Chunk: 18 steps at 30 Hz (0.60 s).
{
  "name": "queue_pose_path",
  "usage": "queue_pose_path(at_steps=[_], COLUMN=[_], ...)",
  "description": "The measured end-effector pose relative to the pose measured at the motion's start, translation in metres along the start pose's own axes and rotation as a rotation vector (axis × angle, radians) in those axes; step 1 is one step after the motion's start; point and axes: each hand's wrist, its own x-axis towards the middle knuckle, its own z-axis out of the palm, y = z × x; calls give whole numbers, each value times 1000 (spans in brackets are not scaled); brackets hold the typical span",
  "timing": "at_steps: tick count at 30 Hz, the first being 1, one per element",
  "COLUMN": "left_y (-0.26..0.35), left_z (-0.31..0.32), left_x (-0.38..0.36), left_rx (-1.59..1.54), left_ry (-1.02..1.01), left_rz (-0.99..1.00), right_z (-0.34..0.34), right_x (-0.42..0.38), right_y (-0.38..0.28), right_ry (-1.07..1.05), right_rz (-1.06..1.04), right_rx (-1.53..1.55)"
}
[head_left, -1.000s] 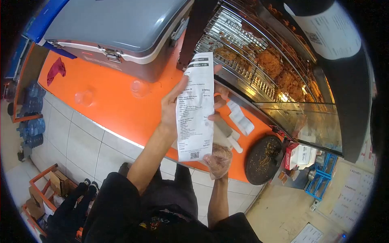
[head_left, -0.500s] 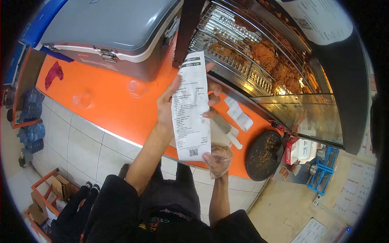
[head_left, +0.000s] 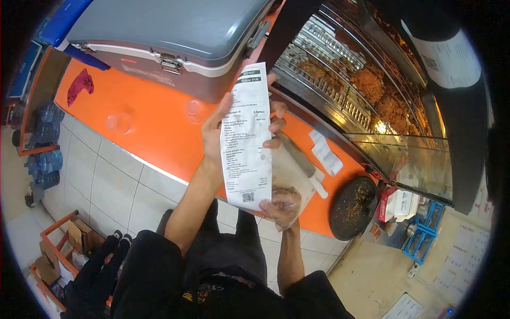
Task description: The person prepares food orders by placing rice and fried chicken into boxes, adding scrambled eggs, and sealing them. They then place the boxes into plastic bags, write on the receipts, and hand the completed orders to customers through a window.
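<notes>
A long printed receipt point(head_left: 246, 143) is held up in front of me. My left hand point(head_left: 215, 130) grips it from behind, its fingers curling round the right edge. My right hand point(head_left: 284, 206), covered in clear plastic, pinches the receipt's lower right corner. Behind the paper, partly hidden, lies a pale cutting board point(head_left: 281, 178). On it rests what looks like a cleaver point(head_left: 295, 154) with a white handle. A second paper slip point(head_left: 325, 153) lies on the orange counter point(head_left: 154, 143) to the right.
A lit display cabinet point(head_left: 366, 85) holds fried chicken on wire racks. A grey cooler box point(head_left: 164, 48) stands on the counter. Clear plastic cups point(head_left: 195, 110) and a dark red cloth point(head_left: 81, 87) lie left. A dark round board point(head_left: 353, 207) with crumbs is at right.
The view has shifted, so counter and cabinet appear further right. Both hands still hold the receipt, which sits slightly further left in the view.
</notes>
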Motion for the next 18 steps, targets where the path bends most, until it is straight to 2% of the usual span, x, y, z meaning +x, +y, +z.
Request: queue_pose_path(at_steps=[3,6,9,10,12,13,14,15,16,17,18], left_y=[11,18,25,28,36,48,58,70,79,97,91], left_z=[-1,0,5,5,0,-22,-34,-49,-62,-93,-92], left_x=[-2,-6,-13,-20,-41,-64,-80,-109,-134,-187,-215], left_rx=[-2,4,31,39,167,268,495,652,823,869,821], left_ry=[-26,-14,118,150,264,405,359,444,609,821,961], left_rz=[28,49,69,78,130,132,97,8,-44,-148,-164], right_z=[9,13,12,6,-11,-34,-62,-89,-106,-120,-130], right_x=[6,10,12,16,34,35,26,33,36,40,46], right_y=[1,8,18,17,13,12,31,25,17,6,-5], right_ry=[-31,-37,-102,-38,-356,-297,-47,-40,126,202,211], right_rz=[58,20,30,9,23,50,66,-93,-120,-178,-264], right_rx=[15,29,-36,-64,-499,-548,-269,-471,-588,-664,-689])
